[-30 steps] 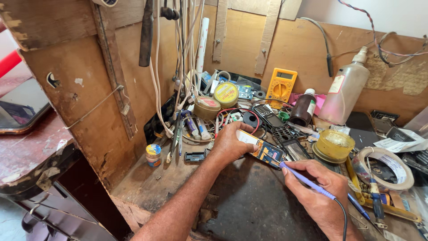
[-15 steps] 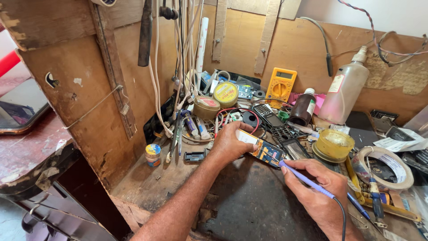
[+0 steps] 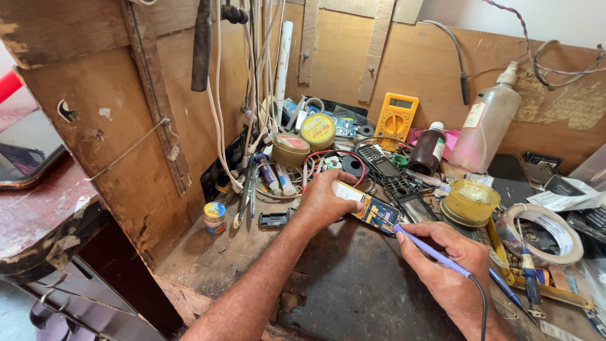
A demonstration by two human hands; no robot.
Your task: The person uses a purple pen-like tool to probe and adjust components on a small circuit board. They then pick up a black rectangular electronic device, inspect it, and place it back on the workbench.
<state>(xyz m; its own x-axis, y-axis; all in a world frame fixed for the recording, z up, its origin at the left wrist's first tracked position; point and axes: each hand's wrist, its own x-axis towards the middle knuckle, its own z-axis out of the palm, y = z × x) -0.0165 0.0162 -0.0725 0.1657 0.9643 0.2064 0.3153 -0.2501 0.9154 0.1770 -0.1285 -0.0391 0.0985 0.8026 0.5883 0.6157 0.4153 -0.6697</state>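
Head view, looking down at cluttered wooden worktop (image 3: 208,265). Left hand (image 3: 325,202) closed flat over one end of opened phone circuit board (image 3: 372,213), apparently pinning it steady. Board lying flat near worktop middle, long axis running left-to-right, tilting slightly down toward right. Right hand (image 3: 451,268) closed in pen grip round purple soldering iron (image 3: 432,251), tip pointing up-left, touching board's right end. Behind: yellow multimeter (image 3: 396,118), brown bottle (image 3: 429,149), tape roll (image 3: 546,232).

Yellow multimeter (image 3: 395,118), brown bottle (image 3: 429,149), pale spray bottle (image 3: 487,123), tape roll (image 3: 543,232), hanging cables (image 3: 252,95)
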